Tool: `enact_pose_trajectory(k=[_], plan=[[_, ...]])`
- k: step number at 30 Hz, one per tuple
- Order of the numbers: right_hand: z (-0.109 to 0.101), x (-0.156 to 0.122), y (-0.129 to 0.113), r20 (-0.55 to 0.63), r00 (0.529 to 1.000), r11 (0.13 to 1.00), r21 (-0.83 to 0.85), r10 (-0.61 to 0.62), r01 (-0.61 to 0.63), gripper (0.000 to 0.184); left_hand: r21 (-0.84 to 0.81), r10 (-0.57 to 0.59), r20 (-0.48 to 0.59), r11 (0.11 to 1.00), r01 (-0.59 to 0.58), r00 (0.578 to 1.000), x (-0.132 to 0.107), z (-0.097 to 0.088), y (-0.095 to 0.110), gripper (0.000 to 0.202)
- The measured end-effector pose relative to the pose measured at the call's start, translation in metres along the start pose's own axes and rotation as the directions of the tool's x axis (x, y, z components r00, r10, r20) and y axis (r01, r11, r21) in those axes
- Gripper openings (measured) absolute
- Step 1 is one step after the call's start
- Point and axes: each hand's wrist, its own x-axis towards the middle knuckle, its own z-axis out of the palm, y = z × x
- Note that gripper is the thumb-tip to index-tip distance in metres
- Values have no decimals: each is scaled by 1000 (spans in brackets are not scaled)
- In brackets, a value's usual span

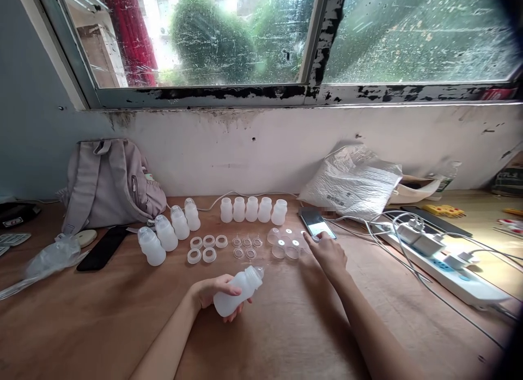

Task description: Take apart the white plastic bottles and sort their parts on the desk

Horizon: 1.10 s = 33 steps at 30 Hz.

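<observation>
My left hand is closed round a white plastic baby bottle, held tilted above the wooden table with its nipple end pointing up and right. My right hand reaches forward, fingers stretched out, its fingertips touching the lower edge of a smartphone whose screen is lit. Just left of that hand lie clear caps, small clear nipples and white screw rings. A row of open white bottles stands behind them. Several capped bottles stand to the left.
A grey backpack leans on the wall at the left, with a black phone and a plastic bag before it. At the right lie a crumpled plastic bag and a white power strip with chargers and cables.
</observation>
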Motion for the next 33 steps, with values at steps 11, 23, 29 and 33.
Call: enact_pose_trajectory(k=[11,23,29,33], plan=[[11,-5,-1,52,998,999,9,-44,44,51,45,-10,-45,999,12,999,0,3,2,34],[8,-60,-34,-175,864,592,663,-472,458,37,742,650,-598,670,17,468,19,31,-2,33],[25,-114,-65,56,813,456,849,-579,266,29,805,742,-537,593,-19,402,25,35,-14,37],[30,-120,-65,2,863,468,841,-506,272,35,800,699,-504,600,-32,507,25,42,-10,39]])
